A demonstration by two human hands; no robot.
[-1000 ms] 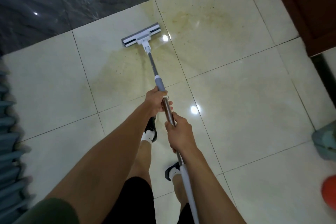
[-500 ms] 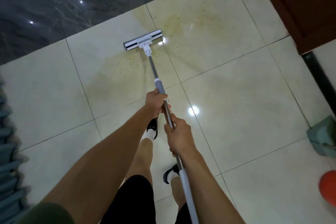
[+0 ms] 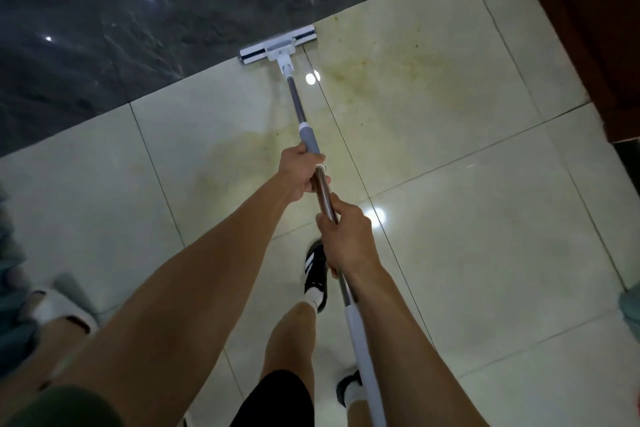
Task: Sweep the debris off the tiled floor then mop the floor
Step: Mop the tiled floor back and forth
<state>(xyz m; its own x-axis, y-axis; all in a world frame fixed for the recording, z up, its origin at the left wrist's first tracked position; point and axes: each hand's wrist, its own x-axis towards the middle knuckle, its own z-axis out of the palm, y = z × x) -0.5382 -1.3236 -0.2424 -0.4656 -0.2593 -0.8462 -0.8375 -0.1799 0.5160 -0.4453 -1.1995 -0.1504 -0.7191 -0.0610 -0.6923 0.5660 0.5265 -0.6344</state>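
Gripping the mop handle (image 3: 323, 189) with both hands, one ahead of the other. Left hand (image 3: 302, 173) forward, fingers wrapped round the pole just below the grey collar (image 3: 309, 139). Right hand (image 3: 348, 236) nearer the body, fingers curled round the metal section above the white sleeve (image 3: 362, 350). Both forearms extended forward and down.

Pole angled away from the body, slightly leftward toward its far end. Mop head (image 3: 277, 47) flat on the floor, lying along the seam between the cream tiled floor (image 3: 485, 218) and the dark marbled floor (image 3: 138, 17), long axis roughly parallel to that seam, slightly blurred. Exact overlap onto the dark surface not resolved.

Yellowish-brown staining (image 3: 388, 80) with small dark specks noted on the cream tiles, mostly to the right of the mop head and pole, a fainter patch (image 3: 235, 152) to the left of the left hand. Bright light reflections seen on the tiles beside the pole.

Black shoe with white stripes and white sock (image 3: 315, 274) planted under the right hand; second shoe (image 3: 348, 388) lower, partly hidden by the pole. Black shorts (image 3: 273, 399) at bottom edge. Dark wooden panel (image 3: 581, 28) at upper right. Pale sandal (image 3: 55, 308) on the floor at lower left, blurred.
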